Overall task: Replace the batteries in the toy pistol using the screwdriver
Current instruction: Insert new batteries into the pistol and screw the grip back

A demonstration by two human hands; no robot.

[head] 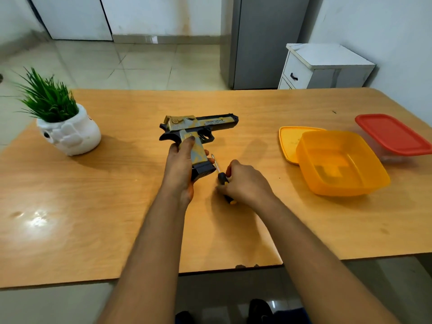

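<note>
A gold-and-black toy pistol [201, 124] is held above the middle of the wooden table [117, 183], barrel pointing right. My left hand [181, 169] is wrapped around its grip, thumb on the side panel near a small screw. Just right of the grip's black base, my right hand [245, 183] holds a screwdriver [221, 176] with a black-and-yellow handle. Its metal shaft points up and away, close to the grip. No batteries are visible.
An open orange container [339, 164] sits at the right with its yellow lid [289, 141] behind it. A clear box with a red lid [392, 134] stands farther right. A white pot with a green plant [67, 129] is at the left. A white cabinet [325, 66] stands beyond the table.
</note>
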